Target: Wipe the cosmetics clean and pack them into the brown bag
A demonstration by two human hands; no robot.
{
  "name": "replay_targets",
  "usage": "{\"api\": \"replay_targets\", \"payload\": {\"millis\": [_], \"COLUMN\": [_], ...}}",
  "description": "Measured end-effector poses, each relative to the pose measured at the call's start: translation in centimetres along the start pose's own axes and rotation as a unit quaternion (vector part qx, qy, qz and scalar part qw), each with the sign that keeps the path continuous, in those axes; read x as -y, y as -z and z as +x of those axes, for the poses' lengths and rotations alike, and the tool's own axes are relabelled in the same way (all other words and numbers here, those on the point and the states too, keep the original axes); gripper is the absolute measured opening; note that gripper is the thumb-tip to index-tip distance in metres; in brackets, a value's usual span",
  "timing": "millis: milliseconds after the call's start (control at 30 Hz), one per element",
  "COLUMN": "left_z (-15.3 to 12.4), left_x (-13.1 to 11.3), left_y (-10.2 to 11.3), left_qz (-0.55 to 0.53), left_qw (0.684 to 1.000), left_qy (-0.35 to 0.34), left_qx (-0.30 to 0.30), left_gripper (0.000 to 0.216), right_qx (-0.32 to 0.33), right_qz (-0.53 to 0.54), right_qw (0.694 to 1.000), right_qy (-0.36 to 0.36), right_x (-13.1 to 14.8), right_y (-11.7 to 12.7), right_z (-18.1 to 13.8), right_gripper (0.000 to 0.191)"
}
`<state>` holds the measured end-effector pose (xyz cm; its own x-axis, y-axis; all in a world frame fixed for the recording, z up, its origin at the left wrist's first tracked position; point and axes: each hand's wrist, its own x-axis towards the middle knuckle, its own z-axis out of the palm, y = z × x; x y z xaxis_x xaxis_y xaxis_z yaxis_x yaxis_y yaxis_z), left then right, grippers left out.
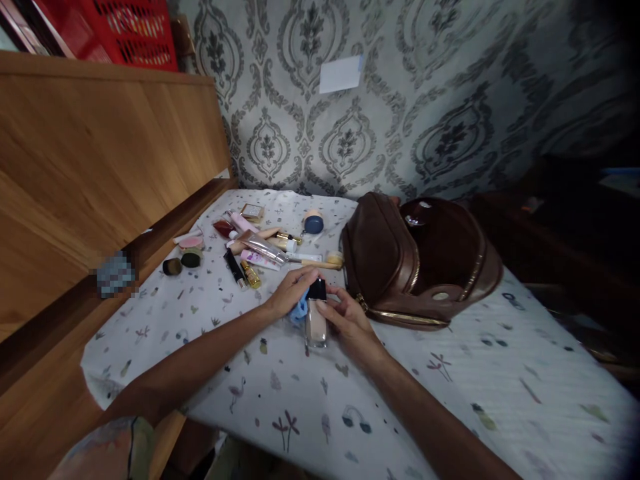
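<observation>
Both my hands meet over the middle of the table around a foundation bottle [316, 323], clear glass with beige liquid and a black cap. My right hand [350, 320] is closed on the bottle's side, thumb on its front. At the cap, my left hand [294, 291] has its fingers bent, with a crumpled blue cloth [299, 311] held under them against the bottle. Just right of my hands lies a brown leather bag [380, 260], its zip undone and its dark inside showing.
Makeup tubes [263, 248], small bottles and brushes lie in a heap behind my left hand. A dark blue round container [313, 223] stands further back. Brush heads [173, 267] lie near the wooden cabinet [110, 147] at left. A patterned wall [280, 100] closes off the back.
</observation>
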<state>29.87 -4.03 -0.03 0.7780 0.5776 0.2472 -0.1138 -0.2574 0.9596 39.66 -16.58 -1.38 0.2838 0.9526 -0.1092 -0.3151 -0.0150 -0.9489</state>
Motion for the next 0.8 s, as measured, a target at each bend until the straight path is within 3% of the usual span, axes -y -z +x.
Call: {"api": "replay_targets", "payload": {"millis": [133,300,467,800], "left_z": [-0.2,-0.3,-0.3,0.2], "left_x": [0.2,0.2,0.3,0.3], "left_y": [-0.2,-0.4,-0.4,0.2], "left_qz": [0.063,0.094,0.075,0.025], "left_qw": [0.998,0.994,0.994,0.990], "left_qy": [-0.014,-0.006,0.019,0.071], "left_qx": [-0.028,-0.058,-0.077,-0.117], "left_gripper": [0.059,0.064,0.069,0.076], "right_qx": [0.020,0.010,-0.014,0.076], "right_qz": [-0.041,-0.140,-0.226,-0.110], "right_qw": [0.999,0.984,0.968,0.989], "right_qy": [0.015,0.107,0.108,0.056], "right_x": [0.0,-0.9,-1.2,0.3], "right_y": [0.0,0.0,0.0,-0.3], "right_z": [0.0,0.5,0.4,-0.1], "right_gripper": [0.053,0.056,0.054,0.049]}}
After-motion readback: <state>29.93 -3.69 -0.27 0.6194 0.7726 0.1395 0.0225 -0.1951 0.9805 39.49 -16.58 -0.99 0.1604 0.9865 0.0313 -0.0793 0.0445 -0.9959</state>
